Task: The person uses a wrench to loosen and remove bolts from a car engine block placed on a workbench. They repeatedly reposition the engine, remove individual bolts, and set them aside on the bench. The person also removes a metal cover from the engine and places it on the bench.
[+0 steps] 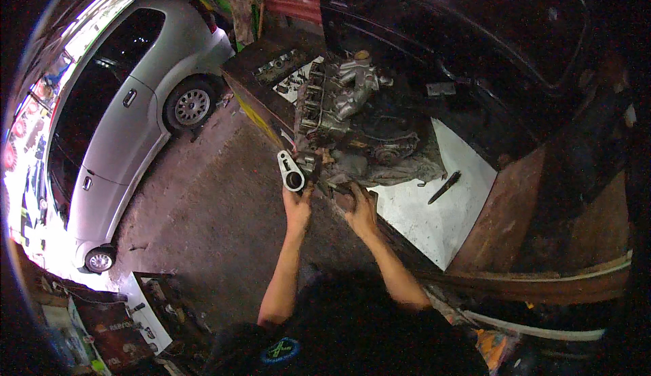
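My left hand [297, 206] is closed around a metal engine part [291, 170], which has a pale bracket with a large round opening and a darker body beside it. My right hand [363, 212], just to the right, has its fingers bent round a small dark brownish thing [344, 202] whose kind I cannot make out. Both hands are at the near edge of a workbench. Beyond them on the bench lie a long cylinder head [312, 101], a silver branched manifold [358, 88] and a greasy cover with a round pulley-like piece [393, 149].
A white sheet [424, 223] on the bench bears a black slender tool [445, 187]. Small parts lie on another white sheet [293, 86] farther back. A silver car [132, 98] stands left on the concrete floor; a dark car panel [475, 30] rises behind the bench.
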A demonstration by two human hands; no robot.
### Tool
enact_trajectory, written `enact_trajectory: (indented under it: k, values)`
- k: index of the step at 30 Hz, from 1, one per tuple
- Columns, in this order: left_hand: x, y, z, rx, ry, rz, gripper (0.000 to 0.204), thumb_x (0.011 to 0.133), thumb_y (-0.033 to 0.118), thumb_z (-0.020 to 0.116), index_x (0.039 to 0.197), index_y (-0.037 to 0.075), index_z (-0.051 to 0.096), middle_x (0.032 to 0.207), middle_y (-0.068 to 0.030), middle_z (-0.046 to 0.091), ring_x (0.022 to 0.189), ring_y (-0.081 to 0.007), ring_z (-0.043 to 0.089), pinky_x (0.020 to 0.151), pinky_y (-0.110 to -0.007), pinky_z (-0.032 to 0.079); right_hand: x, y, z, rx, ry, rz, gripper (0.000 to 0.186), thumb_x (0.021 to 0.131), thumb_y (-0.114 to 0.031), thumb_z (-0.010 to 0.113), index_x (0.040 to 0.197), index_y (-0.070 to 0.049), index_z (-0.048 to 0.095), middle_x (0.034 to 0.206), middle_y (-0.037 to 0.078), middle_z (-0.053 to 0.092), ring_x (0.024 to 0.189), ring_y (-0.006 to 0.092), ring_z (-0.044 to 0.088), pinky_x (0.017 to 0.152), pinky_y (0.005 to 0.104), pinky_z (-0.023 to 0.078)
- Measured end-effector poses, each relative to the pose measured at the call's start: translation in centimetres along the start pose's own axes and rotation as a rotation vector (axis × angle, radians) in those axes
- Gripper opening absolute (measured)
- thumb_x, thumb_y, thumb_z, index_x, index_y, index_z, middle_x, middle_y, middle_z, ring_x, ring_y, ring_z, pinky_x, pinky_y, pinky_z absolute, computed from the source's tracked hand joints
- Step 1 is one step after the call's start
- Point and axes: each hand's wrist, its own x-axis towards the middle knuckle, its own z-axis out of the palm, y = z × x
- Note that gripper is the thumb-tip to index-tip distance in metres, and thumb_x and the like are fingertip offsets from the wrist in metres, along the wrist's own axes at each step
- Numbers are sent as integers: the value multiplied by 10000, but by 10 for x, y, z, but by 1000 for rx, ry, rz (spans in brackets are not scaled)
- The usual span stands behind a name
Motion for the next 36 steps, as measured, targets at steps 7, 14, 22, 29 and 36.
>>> enact_trajectory:
  k: [7,14,22,29,36]
  values:
    - [-1,-26,4,10,87,182,415,798,45,611,1163,21,416,1123,-63,499,1023,-156,474,881,-277,358,5,-23,-8,-109,89,-24,405,740,-111,569,1137,-60,505,1018,210,546,904,361,517,806,453,388]
    - [9,-12,-22,-122,136,110,456,834,77,567,1230,8,350,1200,-96,447,1076,-199,438,916,-304,324,-12,-23,-13,-81,-316,143,471,694,-27,598,1152,-45,489,983,218,581,845,379,566,736,418,453]
    - [3,5,-20,-108,158,65,461,786,-37,558,1202,-8,361,1188,-95,445,1068,-182,450,921,-296,330,-4,-19,16,-94,-125,-95,587,677,-99,615,1232,-138,427,1062,224,532,888,405,544,749,445,456]
    - [-4,-9,-25,-141,142,93,451,828,76,570,1216,-9,356,1190,-103,453,1084,-195,435,932,-306,311,-1,-26,6,-67,-65,-87,540,675,-96,630,1185,-114,451,1062,215,531,934,388,526,782,456,432]
    - [4,0,-32,-426,158,-45,370,858,119,549,1167,-17,396,1103,-89,515,952,-191,509,833,-314,407,-5,-19,-4,-36,-128,-31,462,751,-128,573,1200,-110,466,1046,228,539,860,413,550,744,478,449]
